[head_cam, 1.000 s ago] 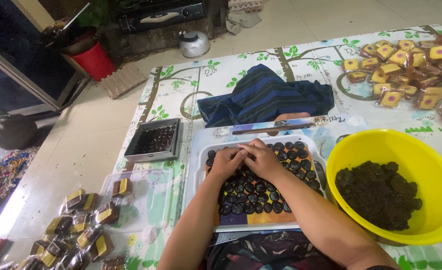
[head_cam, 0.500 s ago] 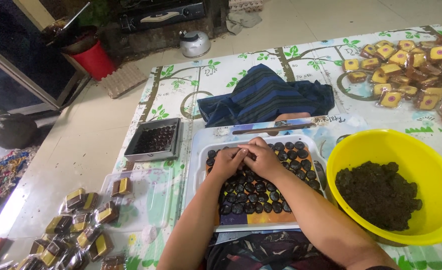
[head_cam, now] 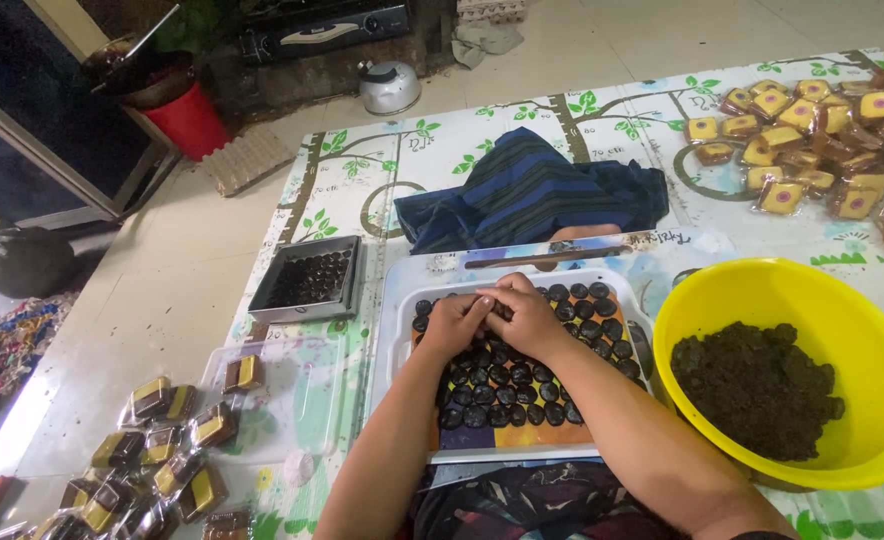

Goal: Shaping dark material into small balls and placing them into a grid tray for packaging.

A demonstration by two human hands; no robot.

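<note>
Left hand (head_cam: 454,325) and right hand (head_cam: 528,318) pressed together, fingers curled on a small dark piece, above white tray (head_cam: 402,300) of dark discs (head_cam: 502,385), yellow bowl (head_cam: 752,290) right.

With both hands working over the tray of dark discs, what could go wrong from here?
The left hand and right hand meet directly over the packed dark discs on the white tray, so a wrist might press or smear discs already laid. The right forearm lies close to the yellow bowl of dark filling, so an elbow move could nudge its rim. What the fingers hold is hidden.
</note>
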